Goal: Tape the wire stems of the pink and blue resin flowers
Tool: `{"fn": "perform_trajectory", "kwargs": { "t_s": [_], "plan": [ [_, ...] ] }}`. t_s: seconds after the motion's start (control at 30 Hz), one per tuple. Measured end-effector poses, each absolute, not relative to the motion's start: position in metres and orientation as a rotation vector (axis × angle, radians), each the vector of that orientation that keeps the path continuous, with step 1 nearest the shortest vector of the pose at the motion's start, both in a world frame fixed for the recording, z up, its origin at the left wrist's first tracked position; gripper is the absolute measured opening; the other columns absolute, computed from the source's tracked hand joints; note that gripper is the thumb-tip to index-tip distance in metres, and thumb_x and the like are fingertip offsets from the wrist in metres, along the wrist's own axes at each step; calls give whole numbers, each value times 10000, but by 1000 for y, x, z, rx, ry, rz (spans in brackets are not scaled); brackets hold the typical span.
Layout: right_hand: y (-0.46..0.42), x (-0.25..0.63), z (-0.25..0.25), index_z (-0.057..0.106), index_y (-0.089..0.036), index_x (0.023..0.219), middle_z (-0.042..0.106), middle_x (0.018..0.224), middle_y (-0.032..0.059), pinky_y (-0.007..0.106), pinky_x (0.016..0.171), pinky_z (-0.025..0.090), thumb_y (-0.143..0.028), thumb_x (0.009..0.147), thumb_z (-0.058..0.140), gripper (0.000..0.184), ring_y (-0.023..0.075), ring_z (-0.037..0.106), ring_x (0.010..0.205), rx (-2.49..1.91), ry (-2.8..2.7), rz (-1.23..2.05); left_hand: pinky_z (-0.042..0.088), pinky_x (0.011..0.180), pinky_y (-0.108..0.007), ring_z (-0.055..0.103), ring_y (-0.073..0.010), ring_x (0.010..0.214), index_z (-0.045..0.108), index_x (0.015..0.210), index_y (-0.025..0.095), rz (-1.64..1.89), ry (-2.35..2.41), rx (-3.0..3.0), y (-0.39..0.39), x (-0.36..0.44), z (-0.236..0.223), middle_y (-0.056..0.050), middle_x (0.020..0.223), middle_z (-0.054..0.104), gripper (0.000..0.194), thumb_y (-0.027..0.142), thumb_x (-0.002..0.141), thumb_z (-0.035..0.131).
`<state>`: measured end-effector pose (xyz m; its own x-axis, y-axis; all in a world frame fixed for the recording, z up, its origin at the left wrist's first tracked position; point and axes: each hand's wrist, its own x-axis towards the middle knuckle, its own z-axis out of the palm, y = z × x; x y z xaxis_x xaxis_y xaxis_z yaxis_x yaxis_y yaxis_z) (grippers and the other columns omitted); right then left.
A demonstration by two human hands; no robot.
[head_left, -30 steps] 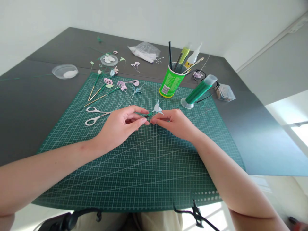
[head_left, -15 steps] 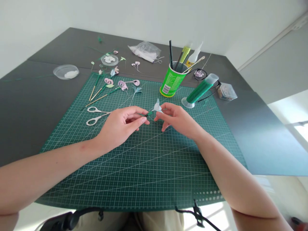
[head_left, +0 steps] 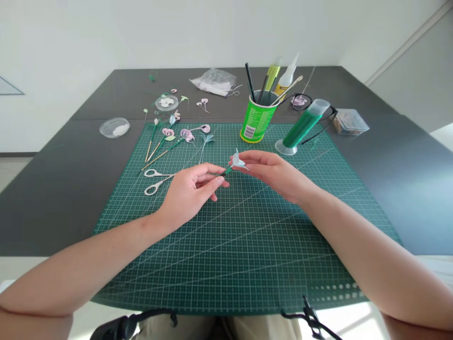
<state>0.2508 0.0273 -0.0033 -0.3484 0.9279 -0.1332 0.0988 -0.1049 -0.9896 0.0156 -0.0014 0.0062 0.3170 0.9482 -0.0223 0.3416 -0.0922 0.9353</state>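
My left hand [head_left: 193, 190] pinches the short green stem of a small pale blue paper flower [head_left: 238, 161] just above the green cutting mat [head_left: 233, 245]. My right hand [head_left: 274, 172] reaches in from the right, its fingertips closed on the flower's petals. Both hands hover over the middle of the mat. White-handled scissors [head_left: 155, 180] lie on the mat just left of my left hand.
Several finished pink and blue paper flowers on stems [head_left: 170, 139] lie at the mat's far left. A green cup of brushes and tools [head_left: 257, 120], a tilted green tube [head_left: 300, 130], two clear dishes [head_left: 113, 127], a plastic bag [head_left: 214, 81] and a clear box [head_left: 350, 122] stand on the dark table.
My right hand let go of the stem, lifted and now holds the flower's petals. The head camera has tilted, so everything sits lower and further right in view.
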Motion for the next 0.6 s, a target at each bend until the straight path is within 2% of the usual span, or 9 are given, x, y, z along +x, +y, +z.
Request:
{"fn": "perform_trajectory", "kwargs": {
  "t_s": [0.1,0.17,0.3,0.37,0.43,0.5,0.6],
  "plan": [
    [24,252,-1,791,-214,1190,807,1313,69,412,1249,494,-211,936,727,262,203,739,1291,-1057,-1324,1870,574,549,-261,733,-141,604,754,1167,196,773,1190,1640,-2,15,5,-59,999,878,258,377,993,693],
    [22,252,1,783,-207,1221,813,1297,89,400,1178,559,-233,930,761,293,207,765,1243,-1008,-1263,2015,556,533,-250,731,-134,598,752,1159,193,776,1187,1650,-1,14,4,-51,967,874,246,367,997,686],
    [18,250,6,728,-200,1350,827,1227,113,338,855,679,-306,938,777,428,207,805,1033,-1004,-1340,2148,525,505,-248,727,-135,600,724,1183,173,807,1201,1638,2,13,4,-69,969,871,279,377,997,680],
    [16,248,8,691,-193,1430,843,1025,83,279,615,618,-381,962,748,508,166,756,747,-1016,-1519,2114,520,500,-257,727,-142,601,718,1188,180,807,1212,1636,5,12,3,-75,996,872,286,386,993,682],
    [13,245,8,698,-190,1432,762,742,3,244,453,442,-411,1002,682,485,116,573,510,-1070,-1763,1896,524,511,-264,716,-139,590,715,1186,185,794,1226,1643,7,12,2,-75,1013,874,282,386,991,683],
    [10,242,7,756,-199,1337,597,559,-64,249,433,302,-364,1016,646,377,92,416,441,-1181,-1974,1469,537,539,-269,688,-127,565,714,1179,181,783,1232,1649,9,12,1,-75,1016,875,271,373,989,682],
    [3,239,8,834,-213,1064,456,488,-78,277,476,262,-309,1003,645,220,84,333,446,-1223,-2099,920,532,554,-274,633,-117,532,721,1182,174,758,1238,1654,11,11,-1,-75,990,876,282,374,987,677]
  ]
}}
